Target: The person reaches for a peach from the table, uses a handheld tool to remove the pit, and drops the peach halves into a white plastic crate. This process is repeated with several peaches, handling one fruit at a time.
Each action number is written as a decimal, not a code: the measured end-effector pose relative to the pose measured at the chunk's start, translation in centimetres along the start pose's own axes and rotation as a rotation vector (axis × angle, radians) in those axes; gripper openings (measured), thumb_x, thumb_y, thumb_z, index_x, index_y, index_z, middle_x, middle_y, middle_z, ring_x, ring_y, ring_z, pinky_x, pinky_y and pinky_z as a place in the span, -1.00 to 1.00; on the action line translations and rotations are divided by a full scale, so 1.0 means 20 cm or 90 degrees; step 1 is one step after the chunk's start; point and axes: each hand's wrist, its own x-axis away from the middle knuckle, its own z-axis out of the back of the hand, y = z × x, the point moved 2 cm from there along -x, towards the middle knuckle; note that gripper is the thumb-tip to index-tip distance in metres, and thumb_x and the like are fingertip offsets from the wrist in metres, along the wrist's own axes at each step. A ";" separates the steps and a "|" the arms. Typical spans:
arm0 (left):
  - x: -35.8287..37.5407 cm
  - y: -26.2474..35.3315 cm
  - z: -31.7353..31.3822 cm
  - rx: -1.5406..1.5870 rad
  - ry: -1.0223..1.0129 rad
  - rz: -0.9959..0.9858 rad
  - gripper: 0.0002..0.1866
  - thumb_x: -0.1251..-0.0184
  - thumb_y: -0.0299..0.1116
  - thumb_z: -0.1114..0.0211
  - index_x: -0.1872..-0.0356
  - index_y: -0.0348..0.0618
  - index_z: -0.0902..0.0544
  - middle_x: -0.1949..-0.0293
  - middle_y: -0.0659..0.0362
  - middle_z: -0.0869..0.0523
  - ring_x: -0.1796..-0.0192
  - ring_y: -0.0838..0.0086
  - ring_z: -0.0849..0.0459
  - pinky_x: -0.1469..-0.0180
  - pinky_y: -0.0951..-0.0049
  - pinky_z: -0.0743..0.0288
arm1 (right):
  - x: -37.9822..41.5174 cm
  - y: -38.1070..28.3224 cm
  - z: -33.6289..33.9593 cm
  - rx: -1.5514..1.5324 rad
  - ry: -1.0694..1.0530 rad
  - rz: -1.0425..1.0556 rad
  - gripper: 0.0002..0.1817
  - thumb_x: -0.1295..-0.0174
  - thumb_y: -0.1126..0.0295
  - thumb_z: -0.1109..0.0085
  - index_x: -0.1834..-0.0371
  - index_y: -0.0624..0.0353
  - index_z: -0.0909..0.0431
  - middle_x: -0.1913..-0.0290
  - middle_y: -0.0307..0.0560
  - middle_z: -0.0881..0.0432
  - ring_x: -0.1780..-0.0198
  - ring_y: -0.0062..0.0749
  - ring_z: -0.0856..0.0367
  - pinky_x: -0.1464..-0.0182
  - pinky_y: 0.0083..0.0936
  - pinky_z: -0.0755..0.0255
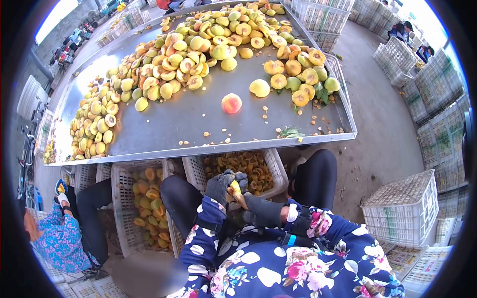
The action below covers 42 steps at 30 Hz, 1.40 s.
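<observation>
My left hand (218, 189), in a dark glove, is closed around a yellow piece of peach (234, 186). Close against it is my right hand (264, 211), also gloved, its fingers curled around the end of a slim brownish object (242, 200) that meets the fruit. I cannot tell what that object is. Both hands are in front of my body, over the near side of a white crate (279, 171) with cut peach pieces (248, 166) in it. Beyond them stands a metal table (174, 121) heaped with peach halves (174, 62), a reddish peach (231, 103) lying apart.
Left of my knees, another crate (121, 218) holds peach halves. A person in a blue patterned top (59, 241) sits at the far left. White crates (397, 208) stand on the right, with more stacked behind. The table's raised rim (208, 149) runs beyond my knees.
</observation>
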 end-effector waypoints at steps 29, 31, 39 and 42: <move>0.01 -0.05 0.00 0.037 0.030 -0.079 -0.79 -0.23 -0.30 -0.06 0.14 -0.09 -0.43 0.08 -0.02 -0.54 0.06 0.14 -0.55 0.08 0.05 -0.49 | -0.05 0.05 -0.03 -0.530 -0.179 0.026 -0.84 -0.15 0.33 -0.03 0.39 0.20 -0.39 0.65 -0.28 -0.38 0.77 -0.68 -0.30 0.77 -0.75 -0.17; 0.02 -0.02 -0.05 0.060 -0.044 -0.007 -0.78 -0.25 -0.38 -0.06 0.10 -0.14 -0.44 0.06 -0.05 -0.52 0.07 0.22 -0.55 0.04 0.24 -0.49 | -0.04 0.04 -0.02 -0.475 -0.176 0.019 -0.83 -0.15 0.34 -0.03 0.36 0.22 -0.38 0.64 -0.25 -0.39 0.78 -0.65 -0.32 0.79 -0.72 -0.19; -0.01 -0.09 0.16 -0.291 0.265 -0.140 -0.73 -0.20 -0.24 -0.09 0.16 -0.18 -0.50 0.23 0.02 -0.61 0.18 0.24 -0.62 0.14 0.25 -0.55 | -0.05 0.04 -0.04 -0.356 -0.136 -0.048 -0.69 -0.15 0.37 -0.02 0.11 0.26 -0.22 0.57 -0.18 -0.38 0.80 -0.57 -0.35 0.81 -0.69 -0.26; 0.05 -0.03 -0.06 0.031 0.126 0.025 -0.65 -0.21 -0.20 -0.07 0.08 -0.21 -0.49 0.16 -0.03 -0.60 0.10 0.18 -0.59 0.02 0.13 -0.48 | -0.02 0.01 -0.03 -0.392 -0.127 -0.010 -0.87 -0.11 0.42 0.05 0.46 0.29 -0.39 0.64 -0.19 -0.39 0.79 -0.56 -0.35 0.79 -0.67 -0.22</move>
